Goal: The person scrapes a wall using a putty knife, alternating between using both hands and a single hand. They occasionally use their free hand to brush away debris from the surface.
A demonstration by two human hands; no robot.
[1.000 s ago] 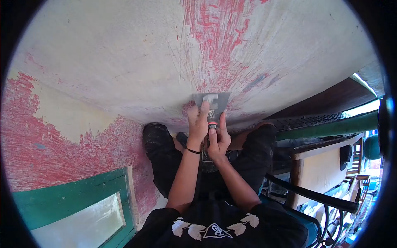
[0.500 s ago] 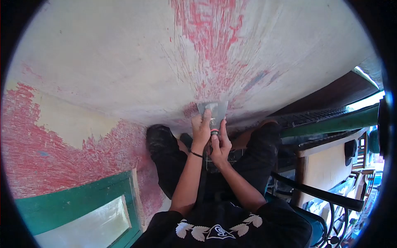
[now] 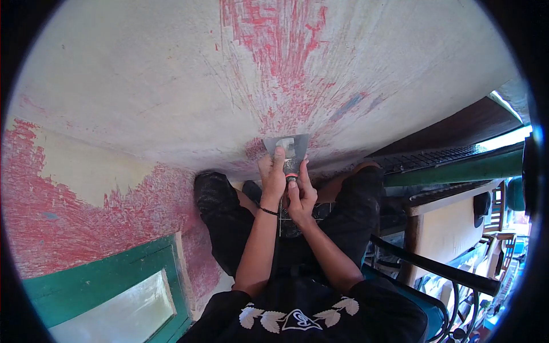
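Note:
A wide-bladed paint scraper (image 3: 293, 147) is held between both hands, its blade edge against the lower part of the wall (image 3: 171, 80). My left hand (image 3: 271, 178) is closed on the blade side, thumb pressed flat on the metal and the other fingers mostly hidden behind. My right hand (image 3: 302, 196) is closed round the handle, which has a reddish ring near the blade. Pale paint around the blade is scratched through to red, in streaks that fan upward. A dark bracelet circles the left wrist.
On the left is a green-framed window (image 3: 143, 268) below a patch of scraped red wall. My knees (image 3: 220, 200) are bent either side of the hands. To the right are a green rail (image 3: 452, 171), a black metal armrest (image 3: 434, 266) and a wooden-edged table (image 3: 443, 234).
The view has shifted slightly, so the wall, hands and scraper appear a little further left and up. Both hands keep the same hold on the scraper.

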